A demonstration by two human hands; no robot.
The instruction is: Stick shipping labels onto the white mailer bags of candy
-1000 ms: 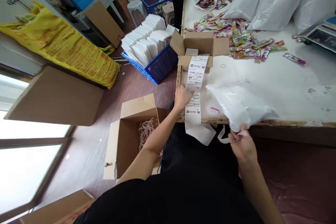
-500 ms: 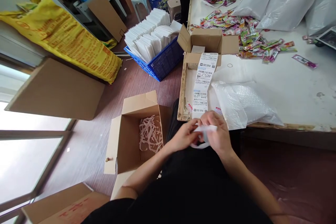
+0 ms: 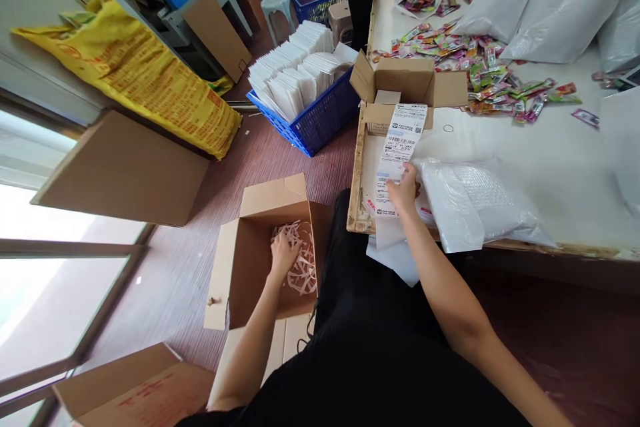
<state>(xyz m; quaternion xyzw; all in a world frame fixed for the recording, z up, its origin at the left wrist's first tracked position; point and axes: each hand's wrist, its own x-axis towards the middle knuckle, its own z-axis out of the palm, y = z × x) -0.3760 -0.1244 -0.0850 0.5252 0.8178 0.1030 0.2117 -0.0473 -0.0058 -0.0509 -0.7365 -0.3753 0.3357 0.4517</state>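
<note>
My left hand [image 3: 284, 255] is down inside an open cardboard box [image 3: 250, 273] on the floor side. Its fingers are loosely spread over a heap of pale paper strips [image 3: 304, 275]. On the table's near corner, my right hand [image 3: 404, 192] grips a long strip of printed labels [image 3: 395, 153], thumb on its left edge and fingers along the right. The strip runs from a small open carton [image 3: 405, 80] toward me, and its lower end bends over the table edge. Whitish backing paper [image 3: 397, 260] hangs below, above my lap.
A white padded plastic parcel [image 3: 475, 203] lies right of my right hand on the table [image 3: 560, 153]. Behind it are scattered snack packets [image 3: 500, 90] and large white bags [image 3: 555, 7]. A blue basket of white envelopes [image 3: 320, 117] and a yellow sack [image 3: 150, 73] stand left.
My hands were together above my lap with a crumpled white strip. They have parted: the left went down into the cardboard box, the right moved up onto the label strip.
</note>
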